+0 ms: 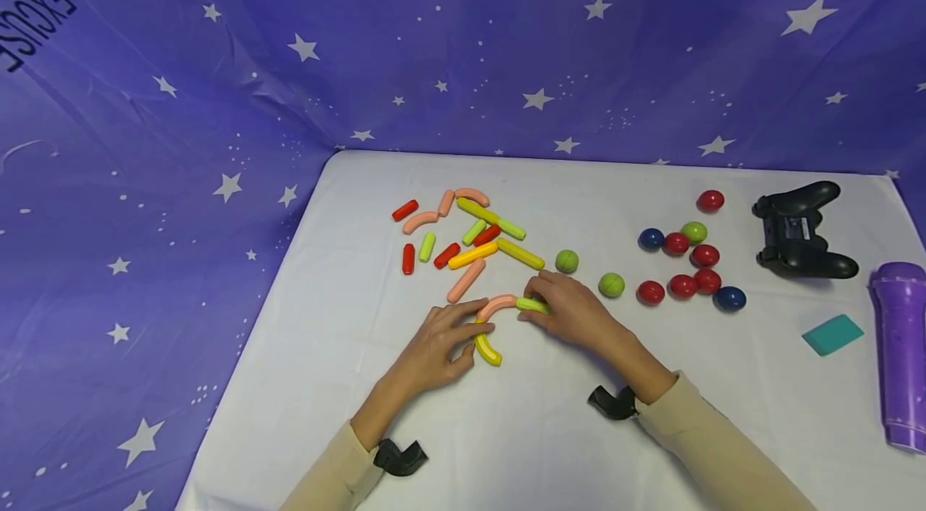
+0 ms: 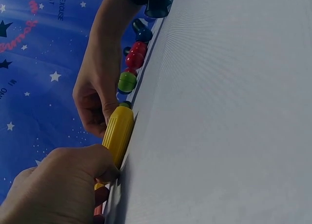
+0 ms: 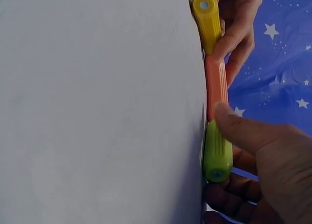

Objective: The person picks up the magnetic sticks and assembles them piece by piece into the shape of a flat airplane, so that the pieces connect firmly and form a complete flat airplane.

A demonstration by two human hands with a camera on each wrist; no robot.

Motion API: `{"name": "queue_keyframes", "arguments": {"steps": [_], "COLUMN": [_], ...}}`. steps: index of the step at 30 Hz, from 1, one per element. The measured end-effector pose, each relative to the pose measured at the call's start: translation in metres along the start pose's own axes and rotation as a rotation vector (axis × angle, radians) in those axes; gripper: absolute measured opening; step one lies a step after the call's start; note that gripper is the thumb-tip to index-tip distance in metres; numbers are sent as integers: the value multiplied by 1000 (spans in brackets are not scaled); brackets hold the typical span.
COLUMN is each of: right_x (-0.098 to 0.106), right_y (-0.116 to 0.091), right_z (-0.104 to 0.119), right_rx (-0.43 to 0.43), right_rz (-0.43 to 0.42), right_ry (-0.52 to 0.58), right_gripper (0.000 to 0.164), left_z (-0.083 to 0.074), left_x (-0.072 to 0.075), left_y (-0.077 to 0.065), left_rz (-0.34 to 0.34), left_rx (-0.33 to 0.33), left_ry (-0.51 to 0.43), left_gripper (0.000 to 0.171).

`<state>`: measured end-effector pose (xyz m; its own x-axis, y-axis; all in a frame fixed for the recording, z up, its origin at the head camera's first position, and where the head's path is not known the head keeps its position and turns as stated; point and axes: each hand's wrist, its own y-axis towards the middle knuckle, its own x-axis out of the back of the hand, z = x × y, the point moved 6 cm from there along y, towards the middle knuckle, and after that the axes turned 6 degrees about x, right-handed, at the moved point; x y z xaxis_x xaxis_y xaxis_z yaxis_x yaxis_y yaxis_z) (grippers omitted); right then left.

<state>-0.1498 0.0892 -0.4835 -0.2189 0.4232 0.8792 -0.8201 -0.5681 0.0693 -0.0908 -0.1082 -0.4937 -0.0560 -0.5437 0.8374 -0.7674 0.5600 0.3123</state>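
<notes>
A curved yellow stick [image 1: 488,351], a curved salmon-pink stick [image 1: 499,304] and a short light-green stick [image 1: 531,304] lie end to end in an arc on the white table. My left hand [image 1: 436,348] holds the arc where yellow and pink meet, its fingertips over that joint. At the other end, my right hand [image 1: 571,310] pinches the green stick between thumb and fingers. In the right wrist view, the right thumb presses near the joint of the green [image 3: 218,148] and pink [image 3: 217,85] sticks; the left fingers sit beside the yellow one [image 3: 208,26].
Several loose red, yellow, green and pink sticks [image 1: 473,257] lie beyond my hands. Green balls [image 1: 611,284] and a cluster of red, blue and green balls [image 1: 682,286] are to the right. Farther right are a black game controller [image 1: 796,230], a teal block [image 1: 832,334] and a purple cylinder [image 1: 900,358].
</notes>
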Motion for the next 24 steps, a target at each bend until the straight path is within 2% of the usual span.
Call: {"name": "queue_keyframes", "arguments": {"steps": [8, 15, 20, 24], "right_x": [19, 45, 43, 33], "right_y": [7, 42, 78, 100], "right_z": [-6, -26, -37, -40], "right_rx": [10, 1, 8, 11], "right_rz": [-73, -181, -161, -91], "right_ry": [-1, -6, 13, 42], "right_gripper": [24, 18, 17, 24], "left_z": [0, 5, 7, 7], "left_x": [0, -1, -1, -2], "left_y": [1, 1, -1, -3], "left_rz": [-4, -28, -39, -38], "left_rx": [8, 10, 20, 35], "left_ry": [-17, -66, -94, -106], "left_gripper": [38, 36, 36, 37]}}
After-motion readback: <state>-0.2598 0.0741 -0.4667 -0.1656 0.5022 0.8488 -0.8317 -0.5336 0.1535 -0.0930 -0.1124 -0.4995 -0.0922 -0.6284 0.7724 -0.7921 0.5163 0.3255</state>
